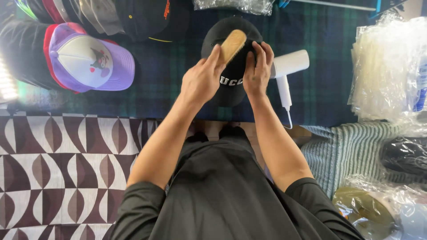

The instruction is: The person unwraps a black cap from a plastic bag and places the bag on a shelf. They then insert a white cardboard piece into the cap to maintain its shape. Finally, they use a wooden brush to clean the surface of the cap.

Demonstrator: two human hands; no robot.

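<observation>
Gripping a wooden brush (233,44), the left hand (202,82) works over a black cap (231,84) on the plaid counter (169,75); right hand (257,73) fingers clasp its side — soft, light, probably best steadied by the crown.

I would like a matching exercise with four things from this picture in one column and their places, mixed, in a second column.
Things:
1. brush
2. black cap
3. white dryer
4. purple cap

Places:
A. at the far left, on the plaid cloth
B. in the left hand, on top of the black cap
C. just right of the right hand
D. between the two hands

Pairs: 1-B, 2-D, 3-C, 4-A
</observation>
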